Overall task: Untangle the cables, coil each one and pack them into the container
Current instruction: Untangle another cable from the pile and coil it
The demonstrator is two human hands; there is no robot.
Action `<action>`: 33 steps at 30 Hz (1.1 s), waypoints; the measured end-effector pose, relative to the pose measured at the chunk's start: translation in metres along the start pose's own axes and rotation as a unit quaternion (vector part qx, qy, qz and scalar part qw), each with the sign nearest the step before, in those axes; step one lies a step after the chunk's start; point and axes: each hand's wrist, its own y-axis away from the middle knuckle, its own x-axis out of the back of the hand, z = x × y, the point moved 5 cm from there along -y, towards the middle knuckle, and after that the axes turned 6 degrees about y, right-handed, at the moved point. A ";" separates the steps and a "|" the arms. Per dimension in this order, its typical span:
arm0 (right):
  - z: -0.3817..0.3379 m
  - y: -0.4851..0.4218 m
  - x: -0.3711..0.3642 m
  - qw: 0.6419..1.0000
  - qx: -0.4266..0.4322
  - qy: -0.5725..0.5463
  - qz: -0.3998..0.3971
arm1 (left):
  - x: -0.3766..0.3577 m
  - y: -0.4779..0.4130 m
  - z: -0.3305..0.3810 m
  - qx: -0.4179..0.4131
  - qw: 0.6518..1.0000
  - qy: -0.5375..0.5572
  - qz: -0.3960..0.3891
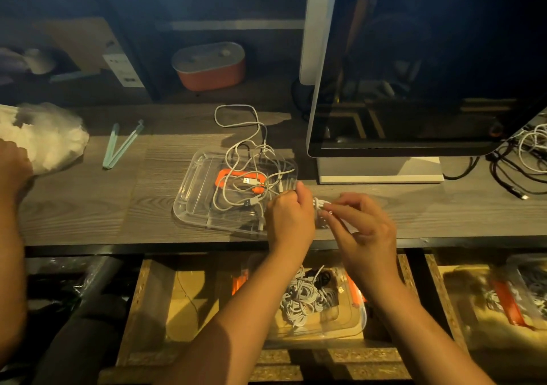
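- Left hand [291,220]: curled round a small white coil [319,204], holding the wraps together above the near edge of the desk [88,207].
- Right hand [365,228]: thumb and forefinger pinching the free end of the same cable, right up against the coil on its right side.
- Just beyond the left hand: clear tray [189,195] on the desk, with loose white cables [236,124] tangled in it and trailing out over its far rim; an orange piece [233,174] beneath them.
- Below both hands, in the open drawer: clear box [359,322] holding finished white bundles [299,296].
- Judged step: securing the tail of the coil before lowering it into the box.
- Risk: loss of the pinch before tucking the end in; likely result, wraps springing open.
- Risk: possible link between the held cable and the tangle; cannot tell from here. If linked, a pull towards the body likely to drag the tray off the near edge.
- Risk: coil dropped past the box rim into the drawer, through aiming blind under the wrists.
- Count: two hands at work; one coil held; one tray; one box below; two plugs [248,181] visible in the tangle; loose cables at least two, exact number unreadable; bundles too overlapped to count.
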 end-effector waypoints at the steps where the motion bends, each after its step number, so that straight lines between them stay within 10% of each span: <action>1: -0.003 0.003 -0.003 1.000 0.029 0.005 -0.004 | -0.002 -0.005 -0.004 0.019 1.000 0.002 -0.002; 11: -0.006 0.013 -0.022 0.942 -0.083 -0.294 -0.138 | 0.002 -0.034 -0.015 0.103 0.993 0.045 0.020; 23: 0.013 -0.010 -0.020 0.971 -0.050 -0.136 -0.191 | -0.016 0.005 -0.016 0.250 0.919 0.294 -0.081; 33: 0.019 -0.011 -0.013 0.977 -0.029 -0.133 -0.164 | -0.012 0.013 -0.024 0.197 0.952 0.196 -0.126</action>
